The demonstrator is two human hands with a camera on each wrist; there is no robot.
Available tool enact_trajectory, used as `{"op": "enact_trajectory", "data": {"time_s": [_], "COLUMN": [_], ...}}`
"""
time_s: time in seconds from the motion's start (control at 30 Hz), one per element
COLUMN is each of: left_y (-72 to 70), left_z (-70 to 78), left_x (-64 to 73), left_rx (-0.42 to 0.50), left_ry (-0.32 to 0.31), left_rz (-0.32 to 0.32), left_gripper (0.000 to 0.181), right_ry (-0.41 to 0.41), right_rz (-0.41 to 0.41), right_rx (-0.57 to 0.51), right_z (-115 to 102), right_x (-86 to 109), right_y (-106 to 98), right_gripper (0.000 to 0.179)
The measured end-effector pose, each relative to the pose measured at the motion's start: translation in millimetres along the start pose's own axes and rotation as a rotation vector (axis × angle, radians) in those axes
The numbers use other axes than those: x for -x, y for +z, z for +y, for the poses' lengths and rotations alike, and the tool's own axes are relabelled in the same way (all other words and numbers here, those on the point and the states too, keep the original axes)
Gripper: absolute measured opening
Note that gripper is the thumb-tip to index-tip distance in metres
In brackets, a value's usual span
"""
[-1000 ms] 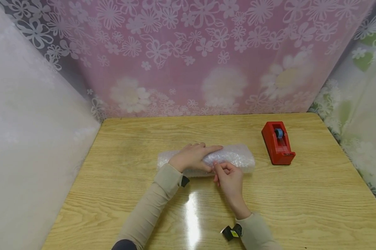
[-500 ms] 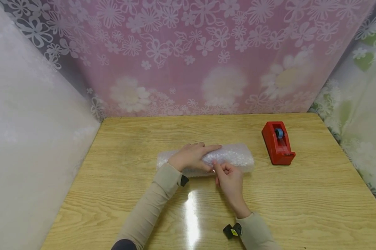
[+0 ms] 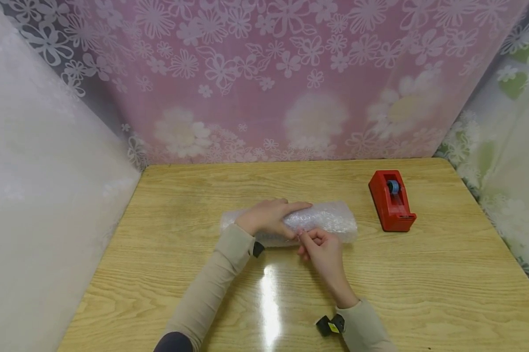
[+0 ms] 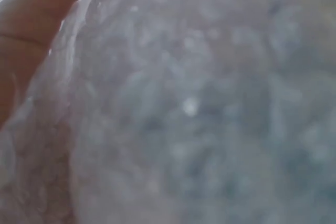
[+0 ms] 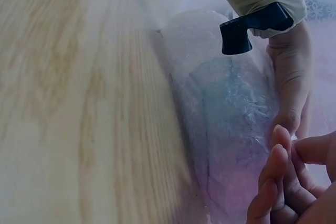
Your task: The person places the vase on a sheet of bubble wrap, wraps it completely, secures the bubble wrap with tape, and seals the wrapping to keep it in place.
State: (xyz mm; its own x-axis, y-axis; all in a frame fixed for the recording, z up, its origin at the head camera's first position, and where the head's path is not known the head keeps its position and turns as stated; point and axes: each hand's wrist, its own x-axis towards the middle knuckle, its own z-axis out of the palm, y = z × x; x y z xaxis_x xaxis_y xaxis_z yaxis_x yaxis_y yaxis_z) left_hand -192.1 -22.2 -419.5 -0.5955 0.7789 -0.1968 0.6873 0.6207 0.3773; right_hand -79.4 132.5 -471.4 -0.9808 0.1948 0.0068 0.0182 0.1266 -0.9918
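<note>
A clear bubble-wrapped roll (image 3: pixel 332 220) lies lengthwise across the middle of the table. My left hand (image 3: pixel 269 216) holds it from above, fingers over the far side and thumb toward the near side. Close to that thumb, my right hand (image 3: pixel 327 252) pinches at the wrap's surface with thumb and forefinger. Whether a wrap edge or a strip of tape is between them I cannot tell. Blurred wrap (image 4: pixel 184 103) fills the left wrist view. Bluish and purple tints show through the roll (image 5: pixel 226 108) in the right wrist view; its contents are unclear.
A red tape dispenser (image 3: pixel 391 203) with a small blue-cored roll stands to the right of the bundle. The wooden table (image 3: pixel 180 186) meets a pink flowered curtain (image 3: pixel 246 122) at the back. Pale curtains hang at both sides.
The bundle and the left hand stay nearly in place. The right hand's fingertips shift slightly at the same spot by the left thumb.
</note>
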Motion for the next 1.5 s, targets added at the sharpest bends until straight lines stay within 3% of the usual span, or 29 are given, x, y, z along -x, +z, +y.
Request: {"op": "enact_trajectory", "data": {"time_s": [0.4, 0.8, 1.07, 1.33, 1.5], "left_y": [-5.5, -6.7, -6.9, -8.0, -8.2], "left_z": [-1.7, -3.7, -4.0, -3.0, -1.6], "left_x": [0.2, -2.8, -2.9, -1.8, -1.1], "left_rx": [0.028, 0.021, 0.021, 0.022, 0.019], "left_ry": [-0.004, 0.016, 0.014, -0.002, 0.006], "left_rz": [-0.049, -0.058, -0.062, -0.067, -0.067], "left_gripper": [0.087, 0.087, 0.090, 0.093, 0.092], "right_ry": [0.014, 0.008, 0.003, 0.035, -0.028], "right_rz": [-0.090, -0.107, -0.109, -0.164, -0.259], "right_rx": [0.145, 0.288, 0.360, 0.397, 0.506], "right_z": [-10, -9, -8, -12, -19], "right_x": [1.4, -1.7, -1.6, -6.1, -5.8], "right_y": [-6, -9, -16, -20, -26], "right_gripper": [0.018, 0.025, 0.038, 0.030, 0.023]}}
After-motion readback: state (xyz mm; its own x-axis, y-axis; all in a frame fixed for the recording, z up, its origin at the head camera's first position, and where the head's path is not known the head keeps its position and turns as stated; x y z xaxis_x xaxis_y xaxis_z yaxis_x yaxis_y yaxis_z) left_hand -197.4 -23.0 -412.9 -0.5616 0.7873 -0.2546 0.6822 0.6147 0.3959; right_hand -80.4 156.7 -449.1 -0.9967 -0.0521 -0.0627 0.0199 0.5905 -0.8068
